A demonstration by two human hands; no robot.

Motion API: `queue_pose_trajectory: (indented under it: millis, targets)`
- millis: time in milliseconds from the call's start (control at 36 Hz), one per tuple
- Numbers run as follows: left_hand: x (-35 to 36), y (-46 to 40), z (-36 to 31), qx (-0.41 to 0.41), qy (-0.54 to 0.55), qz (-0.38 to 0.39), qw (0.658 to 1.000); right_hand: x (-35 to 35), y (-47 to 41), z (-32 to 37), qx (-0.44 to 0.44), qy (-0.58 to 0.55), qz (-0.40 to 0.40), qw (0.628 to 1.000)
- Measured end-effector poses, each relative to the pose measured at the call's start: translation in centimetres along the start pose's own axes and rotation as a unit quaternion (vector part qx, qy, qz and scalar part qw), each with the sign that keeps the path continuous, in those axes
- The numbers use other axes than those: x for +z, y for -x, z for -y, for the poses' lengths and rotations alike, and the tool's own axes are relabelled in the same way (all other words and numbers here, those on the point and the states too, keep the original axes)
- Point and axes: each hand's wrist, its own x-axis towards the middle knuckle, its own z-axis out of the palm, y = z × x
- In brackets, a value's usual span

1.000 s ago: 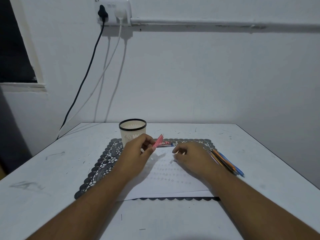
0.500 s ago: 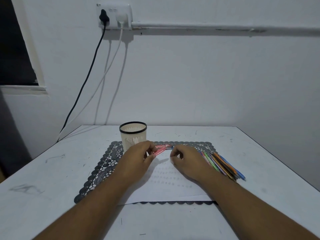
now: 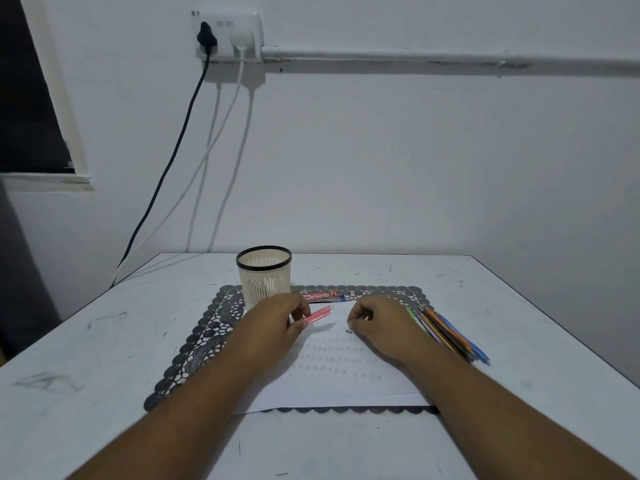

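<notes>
White table (image 3: 104, 358): at the far edge of the paper (image 3: 346, 386) the left hand (image 3: 273, 327) pinches a pink lead tube (image 3: 318, 313); the right hand (image 3: 377, 323) curls, hold unclear. Steadying the tube low seems wise.

I see white mesh pen cup (image 3: 264, 278), black rim, upright at back left of black lace placemat (image 3: 194, 344) | bundle of coloured pens (image 3: 446, 332) at the mat's right edge | wall socket (image 3: 227, 20) carrying 2 plugs: black plug (image 3: 206, 38), white plug (image 3: 241, 39) | scuffed white table (image 3: 86, 358)
</notes>
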Motion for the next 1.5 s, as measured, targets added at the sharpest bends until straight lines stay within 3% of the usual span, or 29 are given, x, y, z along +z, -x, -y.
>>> queue_pose_trajectory:
  millis: [472,611,778,1500]
  targets:
    - [0.3,0.1,-0.2,-0.024,-0.025,0.009,0.999,-0.4,0.9,1.2,-0.01,0.042,0.037,0.998]
    - [0.3,0.2,-0.2,-0.025,-0.019,0.002,1.0,-0.4,0.9,1.5,0.002,-0.12,-0.026,0.992]
    - [0.2,0.0,-0.1,-0.014,-0.012,0.0,1.0,-0.5,1.2,2.3,0.038,-0.341,-0.027,0.939]
    - [-0.4,-0.1,-0.1,0.047,0.006,-0.012,0.999,-0.8,2.1,3.7,0.029,-0.356,-0.028,0.933]
